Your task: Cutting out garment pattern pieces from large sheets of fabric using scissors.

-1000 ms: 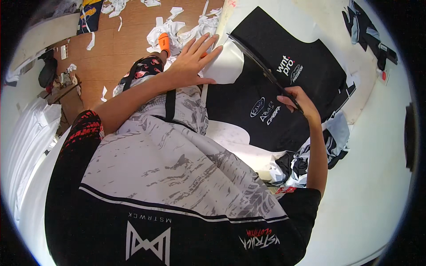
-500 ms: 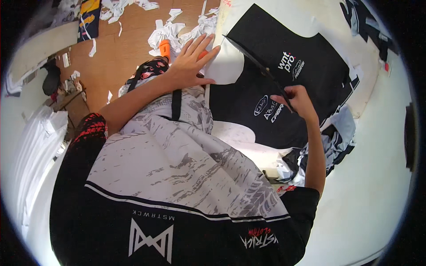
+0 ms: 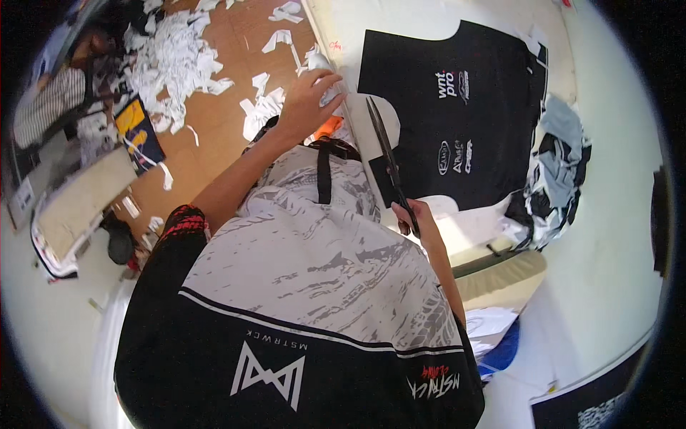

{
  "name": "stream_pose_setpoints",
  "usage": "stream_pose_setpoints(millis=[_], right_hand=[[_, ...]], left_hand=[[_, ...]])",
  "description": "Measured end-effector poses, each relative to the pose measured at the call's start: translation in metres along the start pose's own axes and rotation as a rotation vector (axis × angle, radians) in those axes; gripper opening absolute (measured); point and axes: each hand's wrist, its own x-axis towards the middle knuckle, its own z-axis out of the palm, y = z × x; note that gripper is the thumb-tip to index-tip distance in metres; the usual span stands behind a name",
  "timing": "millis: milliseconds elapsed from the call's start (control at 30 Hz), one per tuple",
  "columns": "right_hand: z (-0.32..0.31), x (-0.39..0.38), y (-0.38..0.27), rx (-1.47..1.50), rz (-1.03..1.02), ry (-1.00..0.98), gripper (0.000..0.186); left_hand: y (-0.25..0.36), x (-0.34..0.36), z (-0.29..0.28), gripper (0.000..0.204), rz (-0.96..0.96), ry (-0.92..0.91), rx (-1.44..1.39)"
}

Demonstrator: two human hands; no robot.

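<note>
My right hand [image 3: 414,218] grips a pair of long dark scissors [image 3: 389,164] by the handles. Their blades point away from me, over the near edge of a black fabric panel [image 3: 493,86] with white and red prints. The panel lies flat on the pale table [image 3: 339,32]. Beside the table's left edge, my left hand [image 3: 311,104] has its fingers curled over a white fabric scrap [image 3: 330,94], partly hidden by them. Between that hand and the blades a rounded white area [image 3: 368,114] shows along the panel's curved cutout.
Heaped white scraps [image 3: 171,64] litter the brown floor [image 3: 236,43] at left. Grey, black and white cloth [image 3: 561,164] is bunched at the table's right edge. A beige padded seat [image 3: 504,282] stands below the table. Orange [image 3: 329,127] shows near my left wrist.
The view has swung, showing more floor at left. My right hand and the scissors have moved off the panel's middle to its near left edge. My left hand's spread fingers have curled in.
</note>
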Motion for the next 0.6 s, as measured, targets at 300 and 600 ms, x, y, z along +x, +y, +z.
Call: stream_pose_setpoints(millis=[300, 600], right_hand=[[0.049, 0.011, 0.024, 0.388, -0.155, -0.001, 0.033], [0.132, 0.070, -0.035, 0.198, -0.151, 0.261, 0.048]], left_hand=[[-0.033, 0.062, 0.009, 0.047, 0.622, -0.228, 0.371], [-0.079, 0.114, -0.046, 0.063, 0.773, -0.518, 0.407]])
